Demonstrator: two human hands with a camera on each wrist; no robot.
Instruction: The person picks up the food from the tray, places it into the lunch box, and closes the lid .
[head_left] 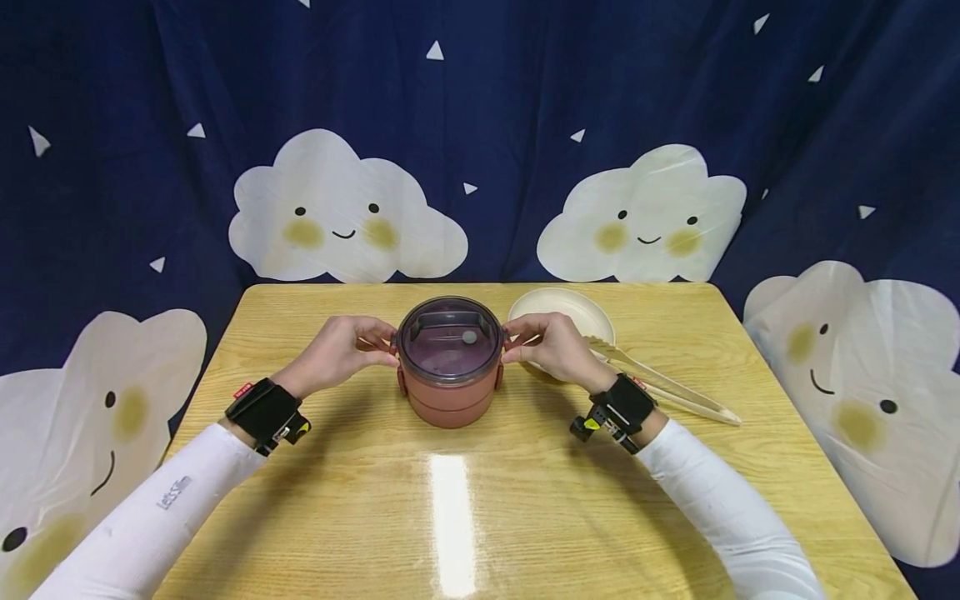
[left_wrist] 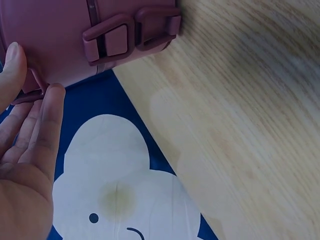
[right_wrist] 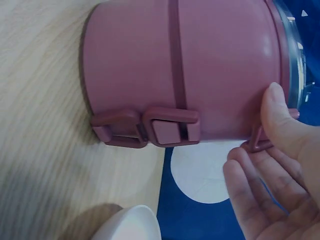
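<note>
A round, dark pink stacked lunch box stands upright at the middle of the table. Its see-through dark lid with a carrying handle sits on top. On the left side, my left hand pinches the upper latch between thumb and fingers. Opposite it, my right hand pinches the upper latch on the right side, thumb near the lid's rim and fingers below. Lower down on each side, another pair of clips lies against the wall where the two tiers meet.
Behind my right hand is a white round dish. Cream-coloured tongs lie beside it, slanting toward the right front. The wooden table ends at the back against a dark blue curtain with cloud prints.
</note>
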